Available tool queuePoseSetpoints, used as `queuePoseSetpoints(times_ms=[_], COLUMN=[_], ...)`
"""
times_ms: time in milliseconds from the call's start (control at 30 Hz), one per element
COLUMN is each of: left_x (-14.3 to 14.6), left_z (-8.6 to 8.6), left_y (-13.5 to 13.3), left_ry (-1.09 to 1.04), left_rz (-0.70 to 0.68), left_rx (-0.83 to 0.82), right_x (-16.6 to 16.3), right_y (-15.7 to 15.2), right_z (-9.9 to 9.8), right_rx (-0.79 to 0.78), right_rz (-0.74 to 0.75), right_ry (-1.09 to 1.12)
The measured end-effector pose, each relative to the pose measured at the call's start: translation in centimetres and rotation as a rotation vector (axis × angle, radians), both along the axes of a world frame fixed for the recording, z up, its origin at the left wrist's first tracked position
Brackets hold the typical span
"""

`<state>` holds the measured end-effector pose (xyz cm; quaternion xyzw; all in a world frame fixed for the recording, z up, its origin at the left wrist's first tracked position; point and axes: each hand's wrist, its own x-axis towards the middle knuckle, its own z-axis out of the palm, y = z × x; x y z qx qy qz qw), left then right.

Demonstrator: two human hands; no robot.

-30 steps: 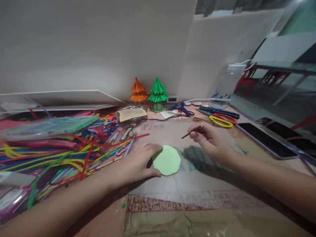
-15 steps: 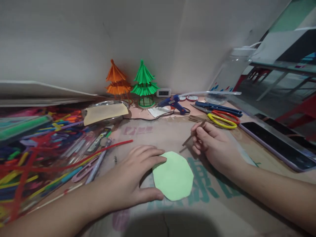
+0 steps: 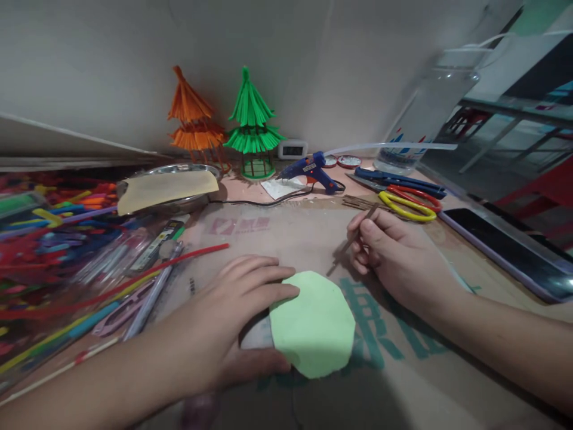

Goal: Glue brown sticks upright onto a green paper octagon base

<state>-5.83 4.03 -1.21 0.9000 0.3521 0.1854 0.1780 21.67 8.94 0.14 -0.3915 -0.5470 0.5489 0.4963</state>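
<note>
On the cardboard (image 3: 295,239), I record the green disc (image 3: 313,325) lying flat, my left hand (image 3: 239,304) splayed at its left edge; my right hand (image 3: 389,257) pinches a brown stick (image 3: 345,248) near it.

The left hand (image 3: 237,301), thumb and fingers spread, rests at the left edge of a pale green, many-sided sheet (image 3: 313,328) lying on the worktop (image 3: 286,236). The right hand (image 3: 389,251) pinches a thin brown stick (image 3: 340,257), lower end near the sheet's far edge. Far side, left to right: orange tiered model (image 3: 193,116), green tiered model (image 3: 251,128), blue glue gun (image 3: 316,172). Right: a phone (image 3: 505,251). Left: jumbled coloured craft pieces (image 3: 54,257).
</note>
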Motion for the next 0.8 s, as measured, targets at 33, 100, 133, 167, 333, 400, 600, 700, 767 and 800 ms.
queuePoseSetpoints(times_ms=[33, 100, 133, 167, 333, 400, 600, 700, 767, 800], left_x=[0.1, 0.5, 0.8, 1.3, 3.2, 3.2, 2.3, 2.2, 2.1, 2.1], left_z=[0.1, 0.4, 0.5, 0.7, 1.2, 1.4, 1.5, 1.3, 1.1, 1.1], left_y=[-0.2, -0.9, -1.3, -1.7, -2.9, -2.7, -2.0, -1.7, -1.5, -1.3], left_ry=[0.008, 0.016, 0.019, 0.024, 0.069, 0.059, 0.042, 0.037, 0.029, 0.025], left_rz=[0.004, 0.019, 0.029, 0.04, 0.099, 0.101, 0.069, 0.052, 0.044, 0.04], left_rx=[0.035, 0.114, 0.146, 0.167, 0.149, 0.145, 0.089, 0.065, 0.052, 0.046], right_x=[0.0, -0.2, -0.3, -0.4, -0.8, -0.8, -1.3, -1.4, -1.3, -1.2], right_y=[0.0, -0.2, -0.3, -0.4, -0.9, -1.0, -1.7, -2.7, -3.5, -3.9], right_z=[0.0, 0.2, 0.3, 0.4, 0.8, 0.8, 0.9, 1.0, 1.1, 1.2], right_rx=[0.007, 0.038, 0.066, 0.097, 0.212, 0.243, 0.293, 0.374, 0.443, 0.474], right_rz=[0.003, 0.006, 0.002, -0.003, -0.016, -0.014, 0.015, 0.073, 0.127, 0.152], right_ry=[-0.011, -0.042, -0.066, -0.095, -0.194, -0.2, -0.198, -0.284, -0.363, -0.397])
